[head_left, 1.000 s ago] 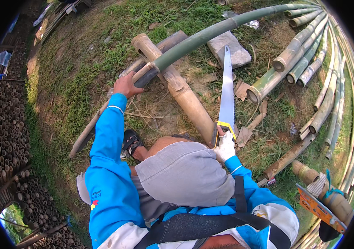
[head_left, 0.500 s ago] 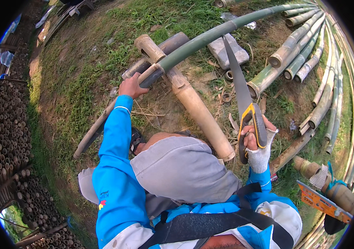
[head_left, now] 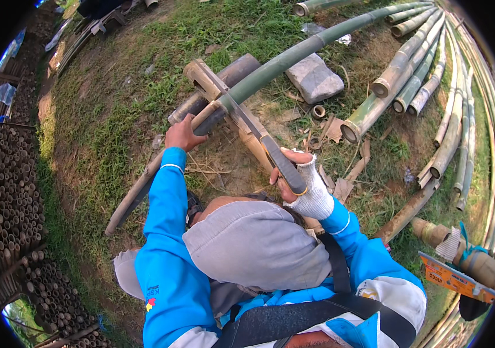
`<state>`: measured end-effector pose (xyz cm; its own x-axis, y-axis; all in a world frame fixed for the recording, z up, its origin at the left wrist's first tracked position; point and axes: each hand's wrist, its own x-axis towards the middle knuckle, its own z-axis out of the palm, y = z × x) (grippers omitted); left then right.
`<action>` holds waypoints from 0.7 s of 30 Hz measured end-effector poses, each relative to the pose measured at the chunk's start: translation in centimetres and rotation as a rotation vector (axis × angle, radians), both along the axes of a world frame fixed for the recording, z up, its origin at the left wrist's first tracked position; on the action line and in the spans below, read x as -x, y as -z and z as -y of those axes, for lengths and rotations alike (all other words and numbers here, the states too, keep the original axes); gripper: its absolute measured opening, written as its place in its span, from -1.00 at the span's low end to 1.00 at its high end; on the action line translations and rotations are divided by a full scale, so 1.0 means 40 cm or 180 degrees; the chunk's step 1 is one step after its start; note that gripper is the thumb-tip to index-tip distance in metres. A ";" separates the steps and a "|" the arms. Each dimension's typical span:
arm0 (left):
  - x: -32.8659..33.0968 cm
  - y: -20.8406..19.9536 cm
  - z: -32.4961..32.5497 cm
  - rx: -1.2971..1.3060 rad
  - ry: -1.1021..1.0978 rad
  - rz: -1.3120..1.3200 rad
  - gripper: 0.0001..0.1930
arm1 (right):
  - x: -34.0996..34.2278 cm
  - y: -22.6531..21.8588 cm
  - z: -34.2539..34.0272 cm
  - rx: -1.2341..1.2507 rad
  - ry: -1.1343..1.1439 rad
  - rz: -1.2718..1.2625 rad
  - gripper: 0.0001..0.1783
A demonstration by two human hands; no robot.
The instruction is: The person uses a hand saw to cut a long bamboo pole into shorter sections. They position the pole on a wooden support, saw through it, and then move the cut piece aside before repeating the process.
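Note:
My left hand (head_left: 184,134) is closed around a slim brown bamboo piece (head_left: 134,194), close to the end of a long green bamboo pole (head_left: 299,58). My right hand (head_left: 294,181), in a white fingerless glove, grips the black-and-yellow handle of a handsaw (head_left: 282,162). The blade runs away from me and lies across the green pole near the brown piece's far end. Whether the teeth bite into the pole cannot be told. A tan bamboo length (head_left: 253,145) and a darker bamboo log (head_left: 239,69) lie crossed beneath the pole.
A grey stone block (head_left: 315,79) and a short bamboo ring (head_left: 318,112) lie beyond my right hand. Several long bamboo poles (head_left: 395,75) fan out at the right. An orange-bladed tool (head_left: 453,278) rests by a bamboo post. Cut bamboo is stacked (head_left: 7,185) at the left.
My right hand has swung the saw left and down from an upright position, laying its blade across the green pole. My left hand stays on the brown bamboo piece.

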<state>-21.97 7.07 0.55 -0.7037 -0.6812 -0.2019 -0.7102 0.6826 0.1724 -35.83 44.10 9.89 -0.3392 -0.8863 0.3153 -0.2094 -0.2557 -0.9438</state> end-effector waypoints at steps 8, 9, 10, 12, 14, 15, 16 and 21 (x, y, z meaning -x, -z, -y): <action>-0.007 -0.006 -0.002 0.0023 0.0018 0.0040 -0.11 | -0.003 0.080 0.123 -0.0305 -0.0392 0.0352 -0.23; -0.004 -0.009 0.000 0.0071 0.0031 0.0056 -0.11 | -0.012 0.090 0.136 -0.0223 -0.0362 0.0418 -0.23; -0.004 -0.009 0.000 0.0106 0.0061 0.0070 -0.11 | -0.022 0.098 0.145 -0.0155 -0.0316 0.0486 -0.23; -0.006 -0.012 0.001 0.0060 0.0029 0.0099 -0.12 | -0.033 0.103 0.155 -0.0155 -0.0392 0.0596 -0.22; -0.009 -0.013 -0.006 0.0032 0.0013 0.0094 -0.12 | -0.037 0.111 0.159 -0.0209 -0.0390 0.0674 -0.22; -0.008 -0.014 -0.003 0.0042 0.0009 0.0070 -0.12 | -0.034 0.112 0.165 -0.0248 -0.0356 0.0689 -0.22; -0.007 -0.015 0.000 0.0052 0.0008 0.0047 -0.12 | -0.032 0.111 0.168 -0.0286 -0.0319 0.0705 -0.22; -0.007 -0.007 0.005 -0.0008 -0.0005 0.0088 -0.12 | -0.024 0.114 0.160 -0.0111 -0.0304 0.0447 -0.24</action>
<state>-21.70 6.89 0.85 -0.6968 -0.6817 -0.2230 -0.7158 0.6810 0.1545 -34.88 37.72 5.34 -0.2915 -0.9262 0.2391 -0.0511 -0.2346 -0.9708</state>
